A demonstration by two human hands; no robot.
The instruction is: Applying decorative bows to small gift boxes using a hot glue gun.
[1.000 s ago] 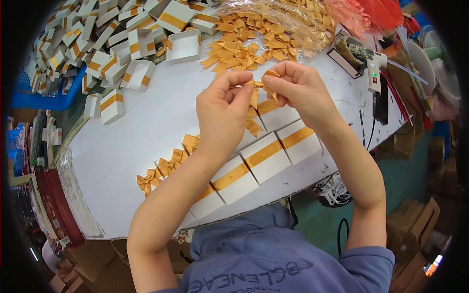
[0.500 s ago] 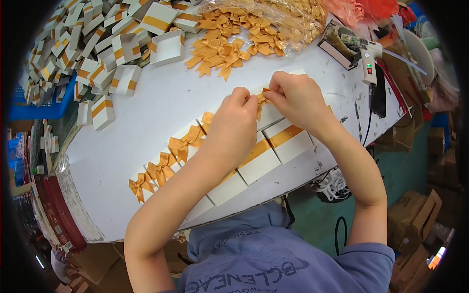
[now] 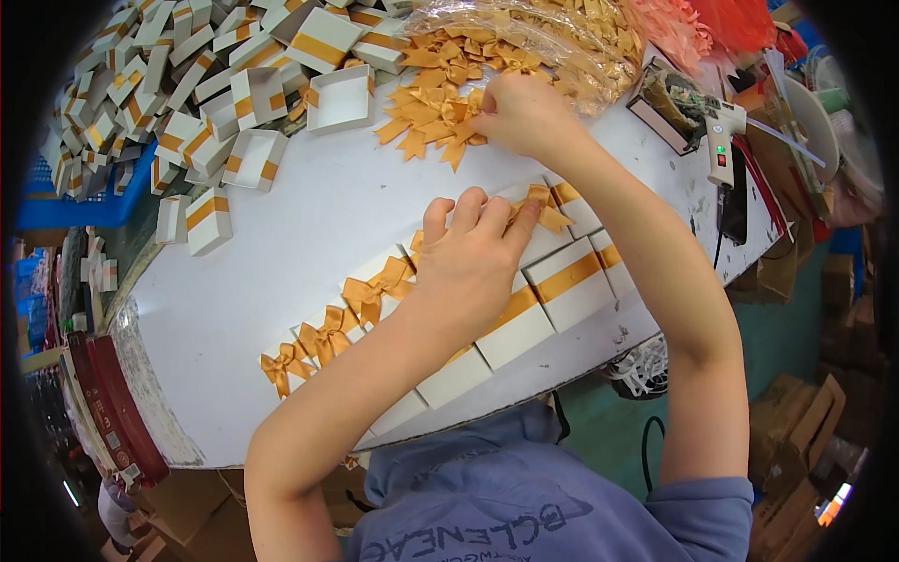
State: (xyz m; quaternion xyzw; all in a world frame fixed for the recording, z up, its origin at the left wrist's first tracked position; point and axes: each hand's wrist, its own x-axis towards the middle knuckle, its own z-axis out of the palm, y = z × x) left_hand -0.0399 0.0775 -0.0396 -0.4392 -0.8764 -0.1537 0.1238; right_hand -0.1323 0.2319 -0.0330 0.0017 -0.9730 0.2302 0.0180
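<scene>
My left hand [image 3: 473,258] lies over a row of white boxes with its fingers spread. Its index fingertip presses on a gold ribbon bow [image 3: 554,217] on a box. Above it, my right hand [image 3: 526,114] pinches at a loose gold bow at the edge of the bow pile [image 3: 421,117]; its fingertips are partly hidden. More bows, such as one bow [image 3: 377,288] and another bow [image 3: 326,334], sit on boxes left of my left hand. Nearer me is a second row with gold bands, including a white box [image 3: 569,281].
Many small white boxes with gold bands [image 3: 323,39] are heaped at the far left, partly in a blue basket [image 3: 89,211]. A clear plastic bag of bows [image 3: 581,42] lies behind the pile. At the right stands a glue gun [image 3: 721,140] with a cord, on the white table [image 3: 215,318].
My right hand has left the bow on the box and moved up to the bow pile. My left hand has opened out, its index finger staying on that bow.
</scene>
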